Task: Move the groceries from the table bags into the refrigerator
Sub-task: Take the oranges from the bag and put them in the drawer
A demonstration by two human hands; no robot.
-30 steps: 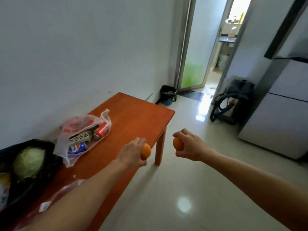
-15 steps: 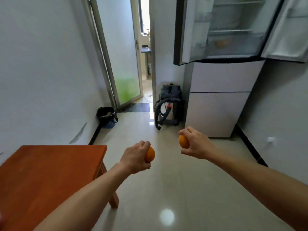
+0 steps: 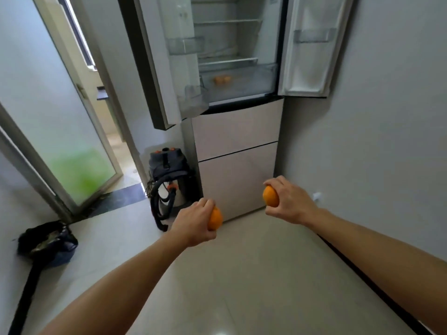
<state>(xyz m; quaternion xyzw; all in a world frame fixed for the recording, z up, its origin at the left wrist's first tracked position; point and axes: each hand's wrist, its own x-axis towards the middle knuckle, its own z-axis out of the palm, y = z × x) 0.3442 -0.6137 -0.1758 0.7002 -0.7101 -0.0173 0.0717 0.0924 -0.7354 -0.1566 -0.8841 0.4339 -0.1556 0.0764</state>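
My left hand [image 3: 194, 224] grips an orange [image 3: 215, 218], fingers curled round it. My right hand [image 3: 289, 203] grips a second orange [image 3: 271, 196]. Both hands hang in front of me above the floor, short of the refrigerator [image 3: 238, 131]. Its two upper doors stand wide open. Inside, two small oranges [image 3: 222, 79] lie side by side in the clear bottom drawer. The shelves above look bare. The table and the bags are out of view.
A grey vacuum cleaner with a black hose [image 3: 167, 184] stands left of the refrigerator's base. A black-bagged bin [image 3: 47, 241] sits by the left wall near a frosted glass door [image 3: 72, 151]. A grey wall [image 3: 387, 117] runs along the right. Pale floor tiles lie ahead.
My view has swung right, away from the table and bags, and moved closer to the open refrigerator. Both hands still hold their oranges.
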